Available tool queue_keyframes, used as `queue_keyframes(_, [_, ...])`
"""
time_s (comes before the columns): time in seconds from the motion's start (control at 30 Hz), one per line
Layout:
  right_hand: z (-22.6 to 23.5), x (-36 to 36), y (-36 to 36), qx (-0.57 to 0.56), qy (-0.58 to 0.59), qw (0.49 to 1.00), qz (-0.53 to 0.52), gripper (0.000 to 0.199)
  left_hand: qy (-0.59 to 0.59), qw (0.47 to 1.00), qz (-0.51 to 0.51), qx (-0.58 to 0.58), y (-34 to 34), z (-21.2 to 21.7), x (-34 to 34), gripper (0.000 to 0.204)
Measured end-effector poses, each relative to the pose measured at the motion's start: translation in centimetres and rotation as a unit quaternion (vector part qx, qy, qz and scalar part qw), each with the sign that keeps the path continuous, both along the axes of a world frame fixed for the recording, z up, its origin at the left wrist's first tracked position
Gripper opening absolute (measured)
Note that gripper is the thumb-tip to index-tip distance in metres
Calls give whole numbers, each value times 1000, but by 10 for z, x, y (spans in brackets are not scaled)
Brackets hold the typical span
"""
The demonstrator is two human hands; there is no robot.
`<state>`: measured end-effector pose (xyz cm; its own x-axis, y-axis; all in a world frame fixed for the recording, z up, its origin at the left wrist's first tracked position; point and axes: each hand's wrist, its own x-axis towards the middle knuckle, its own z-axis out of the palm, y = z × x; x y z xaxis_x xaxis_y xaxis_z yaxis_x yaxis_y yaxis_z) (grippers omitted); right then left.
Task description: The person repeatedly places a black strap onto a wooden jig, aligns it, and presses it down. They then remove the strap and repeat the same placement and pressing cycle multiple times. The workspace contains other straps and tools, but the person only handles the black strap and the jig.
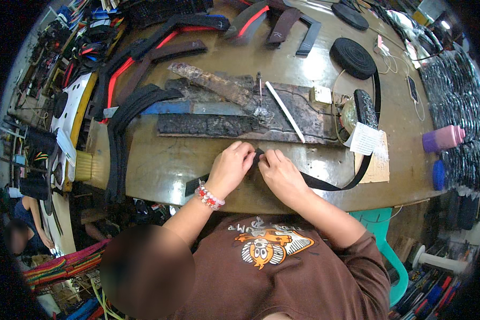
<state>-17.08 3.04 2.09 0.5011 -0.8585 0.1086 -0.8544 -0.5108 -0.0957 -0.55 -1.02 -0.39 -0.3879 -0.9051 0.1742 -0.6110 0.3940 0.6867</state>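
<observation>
My left hand, with a beaded bracelet at its wrist, pinches a black webbing strap at the table's near edge. Close beside it, my right hand has its fingers closed on the same strap. A short dark piece of the strap shows between the fingertips. To the right the strap curves up to a large black webbing roll. A flat dark end sticks out left of my left wrist. The fingers hide what lies inside the pinch.
Ahead lies a scorched board with a white stick on it. Black strap bundles lie left. A glass jar, phone and purple-pink bottle are at right. Another person is at far left.
</observation>
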Motion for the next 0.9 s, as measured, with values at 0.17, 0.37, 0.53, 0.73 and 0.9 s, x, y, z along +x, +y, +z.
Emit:
queue_keyframes(0.17, [25, -28, -8, 142, -292, 946, -17, 38, -48, 997, 52, 24, 8, 12, -13, 21])
queue_keyframes(0.37, [69, -102, 20, 197, -169, 945, -198, 42, 223, 965, 71, -122, -4, 65, 37, 13])
queue_keyframes(0.53, [108, -97, 27, 162, -138, 969, -123, 26, 185, 967, 142, -105, -81, 106, 99, 18])
queue_keyframes(0.73, [136, -84, -1, 103, -168, 952, -236, 29, 13, 987, 162, -6, -181, 101, 121, 30])
queue_keyframes(0.9, [101, -87, -29, 93, -163, 948, -257, 37, -74, 983, 170, 1, -209, 67, 122, 39])
